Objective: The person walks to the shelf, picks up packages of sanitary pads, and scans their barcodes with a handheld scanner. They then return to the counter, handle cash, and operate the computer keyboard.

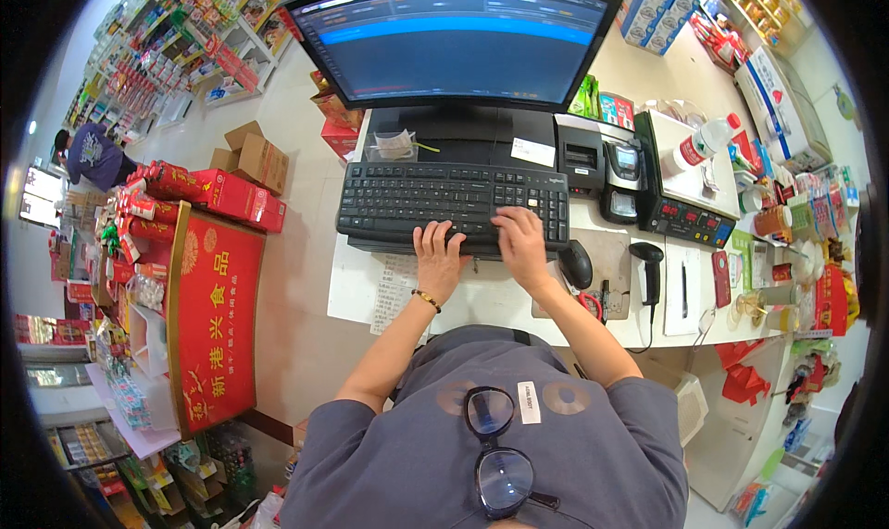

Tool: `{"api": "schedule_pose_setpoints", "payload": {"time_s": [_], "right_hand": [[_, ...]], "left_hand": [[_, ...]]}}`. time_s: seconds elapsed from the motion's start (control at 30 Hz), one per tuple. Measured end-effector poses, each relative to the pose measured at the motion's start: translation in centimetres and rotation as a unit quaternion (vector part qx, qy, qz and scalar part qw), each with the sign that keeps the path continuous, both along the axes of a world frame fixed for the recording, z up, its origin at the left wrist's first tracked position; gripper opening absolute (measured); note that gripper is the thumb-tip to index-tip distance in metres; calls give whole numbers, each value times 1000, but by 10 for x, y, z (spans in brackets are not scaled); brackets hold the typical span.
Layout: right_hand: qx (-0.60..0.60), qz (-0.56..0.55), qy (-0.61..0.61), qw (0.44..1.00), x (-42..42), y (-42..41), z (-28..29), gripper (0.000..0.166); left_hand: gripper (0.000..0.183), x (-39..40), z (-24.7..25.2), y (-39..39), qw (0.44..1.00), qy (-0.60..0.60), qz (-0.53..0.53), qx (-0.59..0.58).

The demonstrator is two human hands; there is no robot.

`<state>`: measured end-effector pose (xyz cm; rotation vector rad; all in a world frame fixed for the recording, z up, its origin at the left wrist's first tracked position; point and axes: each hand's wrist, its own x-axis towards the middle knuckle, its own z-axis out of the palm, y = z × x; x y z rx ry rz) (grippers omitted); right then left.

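A black Logitech keyboard (444, 199) lies on the white counter below the monitor. My left hand (439, 255) rests at its lower front edge near the space bar, fingers apart; a beaded bracelet (426, 300) circles that wrist. Over the keys left of the number pad, my right hand (519, 246) has its fingers bent and holds nothing. The monitor (458, 50) is lit with a blue screen bearing writing too blurred to tell. To the right of my right hand sits a black computer mouse (576, 264). A long paper strip with writing (393, 294) lies under my left forearm.
Right of the keyboard stand a receipt printer (581, 155), a weighing scale (687, 213) bearing a bottle (705, 144), and a handheld barcode scanner (647, 272). Red-handled scissors (591, 304) lie by the mouse. A red display stand (219, 321) and cartons (258, 160) occupy the left; a person (101, 155) is beyond.
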<state>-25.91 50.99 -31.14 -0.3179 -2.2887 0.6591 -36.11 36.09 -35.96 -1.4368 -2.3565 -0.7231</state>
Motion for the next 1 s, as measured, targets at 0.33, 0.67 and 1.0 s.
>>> {"api": "schedule_pose_setpoints", "payload": {"time_s": [0.33, 0.67, 1.0], "right_hand": [[132, 2, -112, 985, -72, -19, -8, 29], [123, 22, -92, 988, -71, -26, -9, 33], [114, 20, -89, 989, -76, -23, -10, 33]], "left_hand": [[57, 3, 7, -14, 999, -10, 4, 40], [56, 21, 1, -106, 994, -108, 31, -14], [65, 20, -1, -88, 995, -87, 35, 21]]}}
